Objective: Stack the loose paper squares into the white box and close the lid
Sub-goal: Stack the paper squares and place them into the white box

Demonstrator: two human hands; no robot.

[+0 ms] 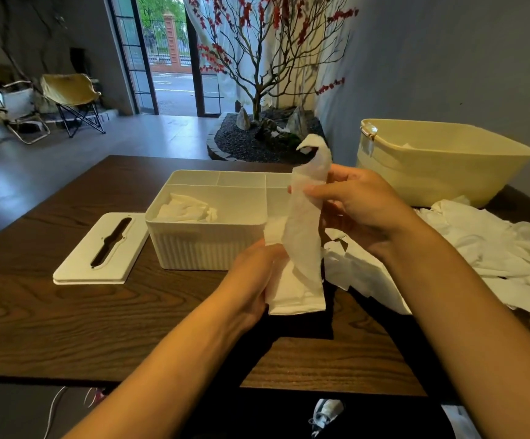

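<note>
The white box (206,245) stands open on the dark wooden table, with a few crumpled paper squares (186,210) in its big front compartment. Its lid (80,258), with a long slot, lies flat to the left of the box. My left hand (251,280) grips a small stack of paper squares (295,296) just in front of the box's right end. My right hand (355,204) pinches a single thin paper square (305,229) that hangs upright above the stack. A heap of loose paper squares (479,248) lies on the table to the right.
A pale yellow tub (441,172) stands at the back right by the wall. The table's near edge (99,378) runs below my forearms. Beyond the table are a potted red-blossom tree, folding chairs and a glass door.
</note>
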